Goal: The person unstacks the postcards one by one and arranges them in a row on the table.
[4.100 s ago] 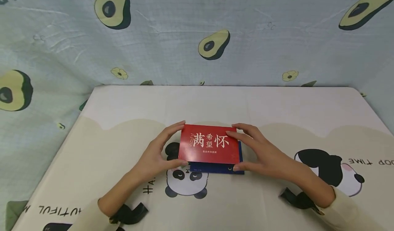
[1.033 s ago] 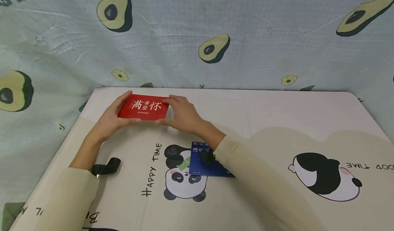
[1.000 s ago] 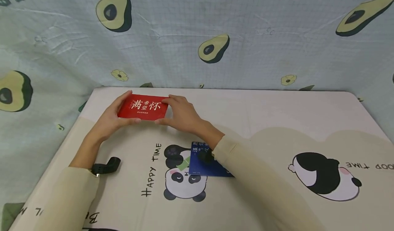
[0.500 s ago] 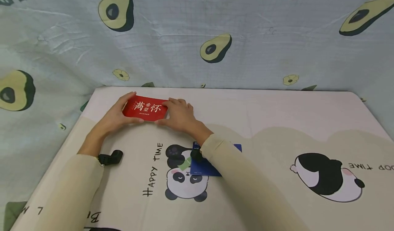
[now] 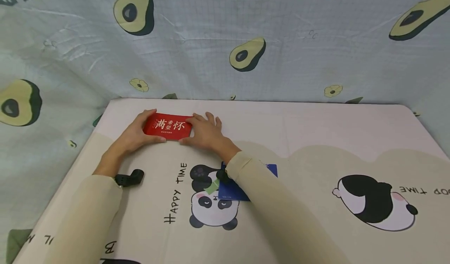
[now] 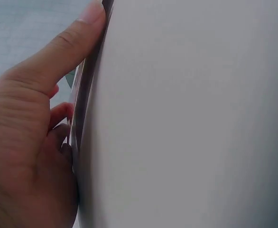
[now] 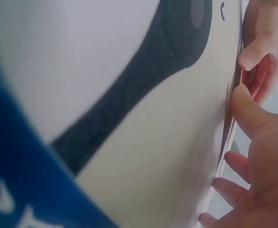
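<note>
The red card [image 5: 168, 126] is near the far-left corner of the tabletop [image 5: 299, 127], with its long side roughly along the far edge. It lies on the surface or just above it; I cannot tell which.

2 hands hold it from its 2 short ends. The left hand [image 5: 135, 134] is clamped on the left end, the thumb at the near side and the fingers toward the far side. The right hand [image 5: 205, 133] pinches the right end between thumb and forefinger, while its other fingers stand apart from the card. I think this grip at both ends serves to keep the card level and straight, and it leaves the white characters uncovered.

Whether the red card is 1 solid piece or a sleeve with something inside, the pictures do not show.

Farther from the far edge, around the middle of the tabletop, the blue card [image 5: 233, 191] lies flat over part of a printed panda [image 5: 214, 214]. The right sleeve [image 5: 277, 209] hides much of it. Behind the far edge hangs an avocado-patterned cloth [image 5: 197, 74].
</note>
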Action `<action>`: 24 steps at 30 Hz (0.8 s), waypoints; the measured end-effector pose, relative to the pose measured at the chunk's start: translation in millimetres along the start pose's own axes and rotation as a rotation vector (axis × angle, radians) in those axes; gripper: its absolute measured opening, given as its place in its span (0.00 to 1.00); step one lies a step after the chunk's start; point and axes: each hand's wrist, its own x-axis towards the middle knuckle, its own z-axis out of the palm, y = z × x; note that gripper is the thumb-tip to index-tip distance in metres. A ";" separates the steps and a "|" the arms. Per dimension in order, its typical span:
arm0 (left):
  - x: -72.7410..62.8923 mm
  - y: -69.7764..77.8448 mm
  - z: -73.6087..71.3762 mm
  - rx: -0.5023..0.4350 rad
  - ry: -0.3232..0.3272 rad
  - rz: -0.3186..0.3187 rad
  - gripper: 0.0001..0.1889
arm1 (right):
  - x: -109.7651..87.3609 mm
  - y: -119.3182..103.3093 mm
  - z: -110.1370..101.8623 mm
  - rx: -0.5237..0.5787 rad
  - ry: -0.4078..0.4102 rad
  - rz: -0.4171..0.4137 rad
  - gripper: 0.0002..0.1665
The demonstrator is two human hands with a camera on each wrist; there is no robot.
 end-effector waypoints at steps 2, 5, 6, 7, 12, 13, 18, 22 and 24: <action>0.5 0.3 1.0 0.004 -0.004 0.000 0.55 | 0.7 0.7 0.8 -0.012 -0.004 0.002 0.45; 2.3 0.7 1.9 0.010 -0.011 -0.003 0.55 | 1.6 2.5 1.6 -0.026 -0.009 0.002 0.45; 2.7 0.9 2.2 0.012 -0.013 -0.004 0.55 | 1.9 3.1 1.7 -0.031 -0.010 0.001 0.46; 3.1 1.0 2.6 0.013 -0.014 -0.003 0.54 | 2.3 3.9 1.9 -0.036 -0.013 0.000 0.46; 3.0 1.3 4.4 0.030 -0.006 -0.004 0.54 | 1.9 6.8 0.3 -0.062 -0.022 -0.014 0.46; 2.8 1.1 4.6 0.033 -0.001 -0.005 0.54 | 1.4 7.0 -0.4 -0.067 -0.023 -0.019 0.46; 2.5 0.2 5.5 0.030 0.008 0.000 0.54 | -2.7 6.7 -4.8 -0.094 -0.031 -0.041 0.46; 3.6 -0.1 5.9 0.027 0.001 0.027 0.52 | -4.7 6.9 -5.8 -0.112 -0.035 -0.045 0.46; 4.1 -0.4 5.9 0.030 0.003 0.041 0.51 | -5.4 7.3 -6.1 -0.116 -0.037 -0.050 0.46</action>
